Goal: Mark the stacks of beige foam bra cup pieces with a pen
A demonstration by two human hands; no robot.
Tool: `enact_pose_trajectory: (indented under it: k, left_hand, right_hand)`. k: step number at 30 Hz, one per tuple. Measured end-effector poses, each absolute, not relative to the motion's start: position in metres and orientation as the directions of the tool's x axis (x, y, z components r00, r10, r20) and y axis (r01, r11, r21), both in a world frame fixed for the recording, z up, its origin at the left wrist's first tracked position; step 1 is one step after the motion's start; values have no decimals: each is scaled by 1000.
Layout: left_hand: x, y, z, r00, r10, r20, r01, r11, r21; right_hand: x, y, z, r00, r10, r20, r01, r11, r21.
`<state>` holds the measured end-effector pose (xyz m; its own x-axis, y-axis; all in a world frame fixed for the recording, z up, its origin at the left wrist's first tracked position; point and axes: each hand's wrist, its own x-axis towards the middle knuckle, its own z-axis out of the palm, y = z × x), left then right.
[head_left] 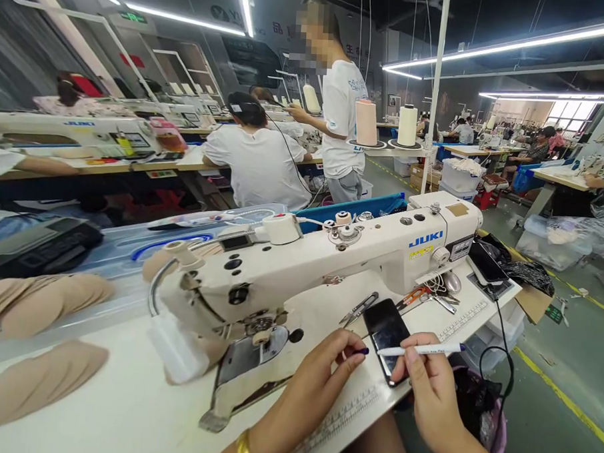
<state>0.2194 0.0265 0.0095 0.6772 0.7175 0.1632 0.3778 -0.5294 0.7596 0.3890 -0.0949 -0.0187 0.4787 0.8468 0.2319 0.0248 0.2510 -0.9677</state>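
My right hand point(433, 392) pinches a slim white pen point(439, 349) with dark blue at its far end; its bare tip points left. In my left hand point(311, 375), closed at the fingertips, is a small dark blue pen cap point(361, 351), apart from the tip. Both hands are over the front edge of the sewing table. Beneath the pen lies a black smartphone point(384, 320), screen up. Thread snips point(359, 308) lie just behind the phone. To the left, the sewing machine's needle plate point(243, 361) shows nothing under the presser foot.
The white JUKI sewing machine point(305, 267) spans the table. Orange-handled snips point(411, 298), scissors point(441, 301) and another phone point(486, 262) lie to the right. Beige fabric pieces point(39, 382) rest at left. Thread cones point(407, 126) stand behind. Co-workers sit and stand beyond.
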Motion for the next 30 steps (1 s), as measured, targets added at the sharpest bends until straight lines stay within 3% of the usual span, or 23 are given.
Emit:
enact_pose_trajectory:
  k: [7, 16, 18, 20, 23, 26, 30]
  left_hand:
    - [217, -1, 12, 677, 716, 172, 348, -517, 782]
    - [245, 15, 3, 678, 709, 195, 370, -557, 743]
    - [254, 38, 5, 676, 704, 218, 387, -591, 708]
    - [262, 63, 5, 680, 693, 239, 406, -627, 664]
    - [272, 96, 3, 697, 671, 252, 436, -676, 594]
    - [278, 112, -3, 715, 654, 247, 464, -709, 532]
    - [283, 111, -9, 733, 640, 231, 487, -731, 478]
  right_hand:
    - [370, -103, -24, 440, 858, 266, 56, 270, -961]
    - [401, -85, -20, 377, 926, 17, -183, 93, -979]
    - [416, -81, -22, 389, 921, 21, -76, 54, -996]
    - [423, -82, -27, 445, 887, 121, 212, 27, -977]
    - [417, -84, -35, 421, 872, 250, 580, -48, -813]
    - [402, -81, -33, 370, 907, 201, 711, -137, -690]
    - [397, -83, -18, 332, 936, 117, 764, -194, -616]
